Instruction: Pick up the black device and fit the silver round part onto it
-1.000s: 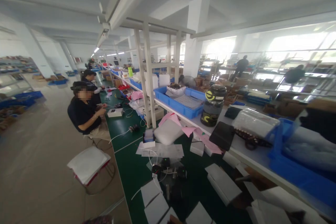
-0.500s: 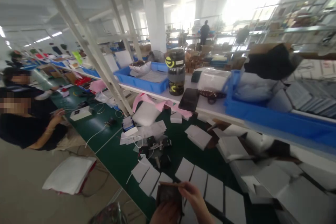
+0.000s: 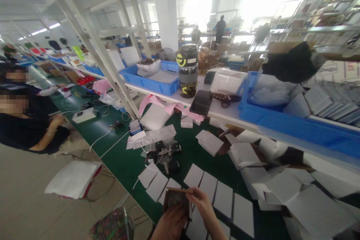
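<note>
A small box point(image 3: 167, 198), brown inside, stands open at the bottom of the view above white boxes. My right hand point(image 3: 200, 200) pinches its upper edge or flap between thumb and fingers. Inside the box lies my left hand point(image 3: 176, 215), its fingers fairly flat against the contents, which I cannot make out. Closed white boxes point(image 3: 223, 197) lie in rows around my hands, and more white boxes point(image 3: 156, 186) are just left of the open one. Beyond them is a cluster of black devices with cables point(image 3: 165, 155).
Loose open white cartons point(image 3: 303, 198) are heaped at the right. A shelf point(image 3: 222, 112) above the green table point(image 3: 116, 167) carries blue bins point(image 3: 281, 120), a dark bottle point(image 3: 188, 73) and a black tray point(image 3: 200, 102). At left sit co-workers point(image 3: 30, 123) near a stool point(image 3: 73, 180).
The view has shifted slightly, so the open box and both hands appear a little higher and further left. My right hand still holds the box edge; my left is still inside.
</note>
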{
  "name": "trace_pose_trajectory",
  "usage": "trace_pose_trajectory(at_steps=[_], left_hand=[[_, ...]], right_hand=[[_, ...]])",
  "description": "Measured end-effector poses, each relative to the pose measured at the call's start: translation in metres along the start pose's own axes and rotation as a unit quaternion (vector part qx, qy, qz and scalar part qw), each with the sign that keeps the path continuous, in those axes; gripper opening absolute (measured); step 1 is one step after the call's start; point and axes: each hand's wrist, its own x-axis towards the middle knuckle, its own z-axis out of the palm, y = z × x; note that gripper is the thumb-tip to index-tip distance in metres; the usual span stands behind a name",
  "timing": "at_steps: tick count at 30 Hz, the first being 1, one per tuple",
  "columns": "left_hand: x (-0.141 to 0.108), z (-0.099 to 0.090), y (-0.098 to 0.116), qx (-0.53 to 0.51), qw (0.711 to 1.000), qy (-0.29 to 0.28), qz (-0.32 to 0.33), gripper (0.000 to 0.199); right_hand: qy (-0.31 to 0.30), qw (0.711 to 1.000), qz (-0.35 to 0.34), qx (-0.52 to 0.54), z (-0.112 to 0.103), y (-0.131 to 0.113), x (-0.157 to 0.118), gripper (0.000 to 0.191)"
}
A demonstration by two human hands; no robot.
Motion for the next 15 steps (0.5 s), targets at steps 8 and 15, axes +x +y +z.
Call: trace_pose_trajectory(at_steps=[8,15], left_hand=[[0.02,-0.02,0.013,-0.121,0.991,-0.027,-0.048,0.048],[0.015,-0.024,0.019,-0.153,0.986,-0.012,-0.064,0.044]], right_hand=[[-0.008,0.999,0.02,-0.043,-0.004,-0.009,0.0,0.037],[-0.009,0.998,0.018,-0.056,-0.002,-0.011,-0.004,0.047]])
